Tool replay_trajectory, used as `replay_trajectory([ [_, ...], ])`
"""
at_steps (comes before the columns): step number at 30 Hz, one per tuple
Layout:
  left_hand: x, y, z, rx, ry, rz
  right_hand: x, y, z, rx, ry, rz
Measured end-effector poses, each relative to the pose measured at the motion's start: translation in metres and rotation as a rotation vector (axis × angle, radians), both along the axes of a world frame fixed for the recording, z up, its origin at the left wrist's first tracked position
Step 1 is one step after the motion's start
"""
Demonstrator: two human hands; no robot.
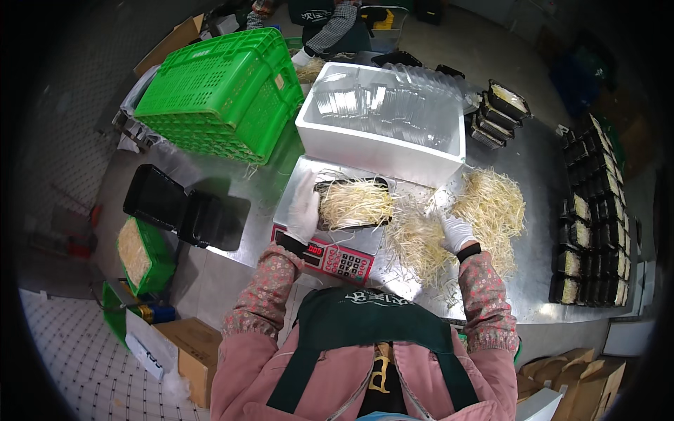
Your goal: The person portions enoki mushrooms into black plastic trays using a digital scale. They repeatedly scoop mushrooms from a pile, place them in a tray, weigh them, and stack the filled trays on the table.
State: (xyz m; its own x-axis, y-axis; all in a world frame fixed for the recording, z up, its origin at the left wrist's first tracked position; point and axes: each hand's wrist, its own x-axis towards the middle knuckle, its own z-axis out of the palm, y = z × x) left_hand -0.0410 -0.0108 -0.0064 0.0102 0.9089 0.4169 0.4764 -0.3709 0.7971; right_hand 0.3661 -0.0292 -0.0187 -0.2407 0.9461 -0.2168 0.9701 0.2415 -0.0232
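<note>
A black plastic tray heaped with bean sprouts sits on the steel pan of a red digital scale. Along the tray's left edge lies my left hand in a white glove, its fingers stretched out and slightly blurred; whether it grips the rim cannot be told. My right hand, also gloved, has its fingers curled into a loose bunch of sprouts to the right of the scale. Some of its fingertips are hidden among the strands. A larger sprout heap lies just beyond that hand.
A white foam box of clear plastic lids stands behind the scale, beside stacked green crates. Open black trays overhang the left table edge. Filled trays line the right. Across the table, a person's gloved hand shows.
</note>
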Motion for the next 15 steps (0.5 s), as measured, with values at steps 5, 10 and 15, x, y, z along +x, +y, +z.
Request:
replay_trajectory([
  [5,-0.067,0.005,-0.011,-0.122,-0.136,0.114,-0.07,0.012,0.068,0.283,0.292,0.212],
  [10,0.001,0.013,-0.002,-0.097,0.021,-0.026,-0.192,0.025,0.03,0.341,0.447,0.35],
  [15,0.01,0.002,-0.029,0.065,0.568,-0.062,-0.213,0.029,0.013,0.191,0.372,0.451],
])
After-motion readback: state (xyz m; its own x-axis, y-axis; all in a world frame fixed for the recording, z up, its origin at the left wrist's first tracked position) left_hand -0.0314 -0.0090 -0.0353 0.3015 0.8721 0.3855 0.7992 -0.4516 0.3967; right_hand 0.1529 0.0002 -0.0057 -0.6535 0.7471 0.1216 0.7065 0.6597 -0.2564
